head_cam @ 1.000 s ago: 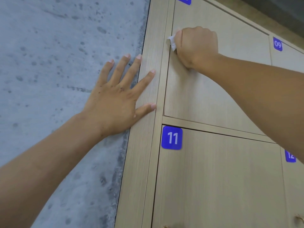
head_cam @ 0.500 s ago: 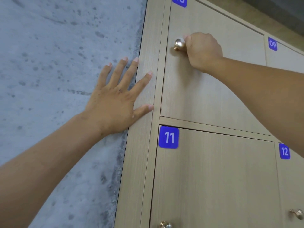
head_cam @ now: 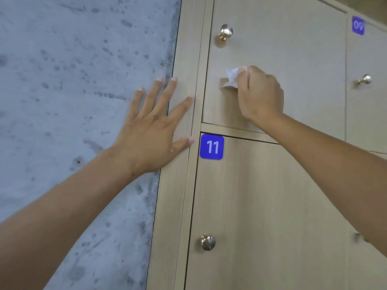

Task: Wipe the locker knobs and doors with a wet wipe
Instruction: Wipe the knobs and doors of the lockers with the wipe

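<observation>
White wipe (head_cam: 232, 77) pinched in right hand (head_cam: 260, 95), pressed against locker door (head_cam: 293, 59)

Matt wood-grain locker door (head_cam: 282, 49), shiny brass-toned metal knob (head_cam: 226, 31), rough mottled concrete wall (head_cam: 73, 80).
</observation>
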Tool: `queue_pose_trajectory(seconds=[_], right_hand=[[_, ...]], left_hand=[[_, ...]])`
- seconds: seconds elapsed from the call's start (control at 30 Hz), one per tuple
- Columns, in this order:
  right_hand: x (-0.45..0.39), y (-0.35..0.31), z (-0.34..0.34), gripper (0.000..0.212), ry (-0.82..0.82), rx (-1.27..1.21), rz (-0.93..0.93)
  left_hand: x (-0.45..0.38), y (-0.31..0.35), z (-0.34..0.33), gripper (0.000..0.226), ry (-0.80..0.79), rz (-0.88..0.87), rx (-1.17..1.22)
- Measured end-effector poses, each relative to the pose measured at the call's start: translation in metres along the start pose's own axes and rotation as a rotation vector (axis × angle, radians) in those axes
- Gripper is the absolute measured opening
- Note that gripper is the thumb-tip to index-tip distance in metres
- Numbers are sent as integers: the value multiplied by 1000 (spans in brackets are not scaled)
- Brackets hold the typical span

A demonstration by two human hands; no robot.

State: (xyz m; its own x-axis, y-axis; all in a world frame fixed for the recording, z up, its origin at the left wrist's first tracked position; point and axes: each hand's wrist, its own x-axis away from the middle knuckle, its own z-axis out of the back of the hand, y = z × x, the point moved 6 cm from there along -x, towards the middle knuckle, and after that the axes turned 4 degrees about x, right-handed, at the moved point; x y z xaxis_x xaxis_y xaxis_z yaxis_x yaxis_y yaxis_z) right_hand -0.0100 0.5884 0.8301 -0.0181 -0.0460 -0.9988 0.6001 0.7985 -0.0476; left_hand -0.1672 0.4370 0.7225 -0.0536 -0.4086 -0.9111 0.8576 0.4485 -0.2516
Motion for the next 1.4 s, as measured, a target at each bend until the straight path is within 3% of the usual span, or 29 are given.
queue_pose_trajectory(seconds=[0.23,0.57,0.93,1.3,1.4], right_hand=[[103,9,8,31,-37,-120,24],[286,20,13,32,-256,-293,-42],[481,38,11,39,-680,-383,-232],[616,24,17,18,-1076,-392,-22],[627,12,21,23,-1155,-476,31]], left_hand=[[64,29,-16,80,-2,-14,74],[156,67,-44,82,-60,2,130],[260,93,-79,93,-206,31,76],[301,89,-111,106,-265,5,-62],[301,89,-113,104,-262,-1,-84]])
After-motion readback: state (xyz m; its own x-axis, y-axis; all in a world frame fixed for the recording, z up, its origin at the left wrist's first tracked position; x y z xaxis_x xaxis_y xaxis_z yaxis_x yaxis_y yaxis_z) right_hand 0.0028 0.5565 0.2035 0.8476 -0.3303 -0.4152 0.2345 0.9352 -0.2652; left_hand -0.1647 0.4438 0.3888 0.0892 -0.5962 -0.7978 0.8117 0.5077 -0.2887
